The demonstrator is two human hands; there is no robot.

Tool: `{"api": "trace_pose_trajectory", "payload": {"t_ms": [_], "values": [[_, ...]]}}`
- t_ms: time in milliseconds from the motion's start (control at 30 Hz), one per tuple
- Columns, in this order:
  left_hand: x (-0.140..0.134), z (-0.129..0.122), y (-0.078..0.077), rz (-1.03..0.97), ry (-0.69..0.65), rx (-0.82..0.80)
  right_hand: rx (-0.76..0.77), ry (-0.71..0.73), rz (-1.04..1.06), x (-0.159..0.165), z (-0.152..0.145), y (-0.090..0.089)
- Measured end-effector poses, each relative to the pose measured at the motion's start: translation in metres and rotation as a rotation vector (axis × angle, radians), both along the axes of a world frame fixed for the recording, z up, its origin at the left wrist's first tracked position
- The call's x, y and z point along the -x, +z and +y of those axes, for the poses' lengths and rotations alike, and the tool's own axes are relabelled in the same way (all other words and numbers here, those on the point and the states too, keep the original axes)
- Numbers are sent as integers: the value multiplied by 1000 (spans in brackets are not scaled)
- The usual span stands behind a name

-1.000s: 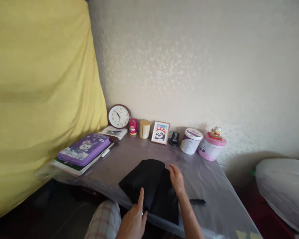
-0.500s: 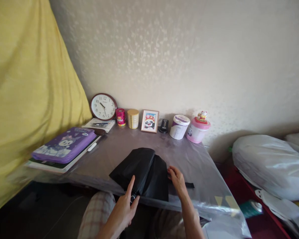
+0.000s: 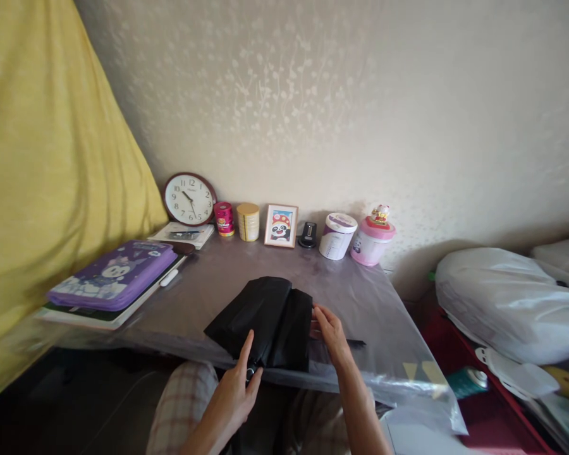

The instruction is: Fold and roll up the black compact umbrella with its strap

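A black folding umbrella [image 3: 260,316] lies collapsed on the table near its front edge, its loose canopy folds fanned out. My left hand [image 3: 232,395] is wrapped round its handle end, with the index finger stretched along the fabric. At the canopy's right edge, my right hand [image 3: 329,332] has its fingers bent on a fold of the cloth; the fingertips are partly hidden. A dark strap [image 3: 356,342] sticks out to the right from behind that hand.
A purple case [image 3: 114,275] lies on books at the left. Along the wall stand a clock [image 3: 189,199], a red can [image 3: 224,220], a yellow can [image 3: 248,222], a picture frame [image 3: 281,225], a white tub [image 3: 337,237] and a pink tub [image 3: 372,243]. White bags [image 3: 507,303] sit at the right.
My right hand has moved slightly up and closed in on the canopy's right edge, which has shifted a little inward. My left hand stays at the handle. The view has shifted slightly.
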State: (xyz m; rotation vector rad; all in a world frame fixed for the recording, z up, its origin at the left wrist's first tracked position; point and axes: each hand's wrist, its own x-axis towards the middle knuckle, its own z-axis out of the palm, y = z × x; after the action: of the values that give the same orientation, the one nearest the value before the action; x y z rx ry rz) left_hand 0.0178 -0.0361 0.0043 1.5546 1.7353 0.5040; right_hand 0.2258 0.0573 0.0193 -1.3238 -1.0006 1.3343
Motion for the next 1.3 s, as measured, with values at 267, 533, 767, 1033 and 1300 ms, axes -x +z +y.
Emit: {"api": "trace_pose_trajectory", "payload": {"t_ms": [267,533,767,1033,1300], "values": [[-1,-1,6,-43,8,45,-4,-35,-259,2,10,-20],[3,-3,21,-273,40,121,-58,-39,-160,7,20,-16],[3,-4,23,-454,104,165,-39,25,98,18,22,25],[1,-4,7,-292,31,94,-79,85,-29,55,38,26],[1,0,-20,-113,27,44,-165,59,-294,95,55,3]]}}
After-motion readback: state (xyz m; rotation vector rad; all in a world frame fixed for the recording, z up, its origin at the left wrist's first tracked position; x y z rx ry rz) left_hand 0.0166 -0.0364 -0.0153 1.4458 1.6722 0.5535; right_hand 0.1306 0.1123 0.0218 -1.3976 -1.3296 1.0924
